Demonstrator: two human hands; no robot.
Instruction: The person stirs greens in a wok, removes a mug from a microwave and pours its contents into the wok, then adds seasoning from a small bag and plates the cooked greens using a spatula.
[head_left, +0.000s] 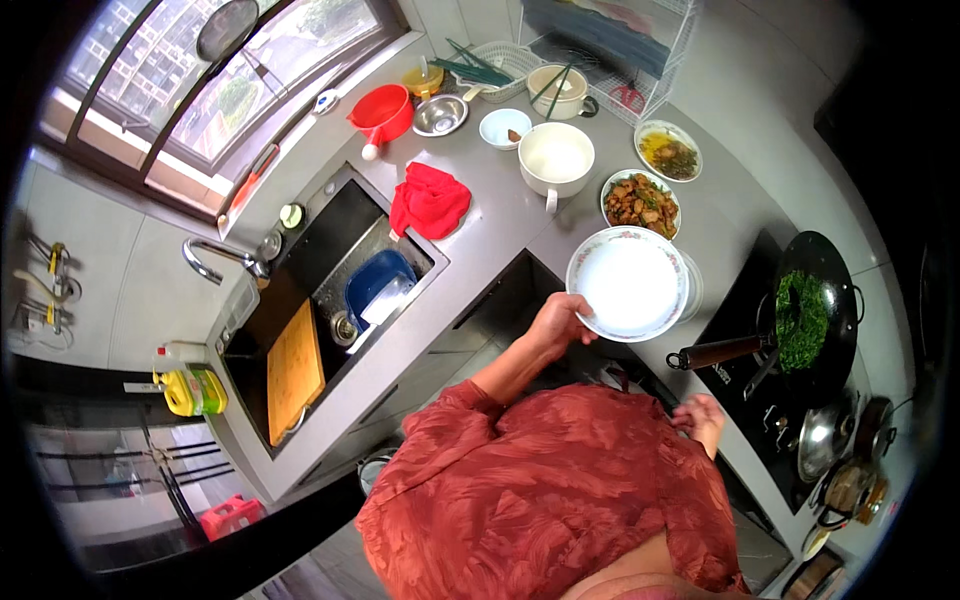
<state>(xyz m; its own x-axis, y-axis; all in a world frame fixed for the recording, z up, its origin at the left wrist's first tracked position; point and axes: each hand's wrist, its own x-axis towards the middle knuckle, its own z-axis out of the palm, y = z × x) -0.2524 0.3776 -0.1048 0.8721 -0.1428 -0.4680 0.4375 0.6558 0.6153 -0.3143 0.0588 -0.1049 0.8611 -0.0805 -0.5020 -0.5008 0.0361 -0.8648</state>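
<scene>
My left hand grips the near left rim of a white plate with a floral border. The plate is held over the counter edge; a pale round rim shows partly hidden behind it. My right hand is low near the stove edge, slightly blurred, fingers loosely curled and holding nothing I can see. To its right, a black wok with chopped green vegetables sits on the gas stove. The wok's wooden handle points toward me, and a metal utensil leans at its near side.
Beyond the plate are a dish of browned meat pieces, an oily dish and a cream handled pot. A red cloth lies beside the sink, which holds a wooden cutting board and blue basin. A pan lid rests right.
</scene>
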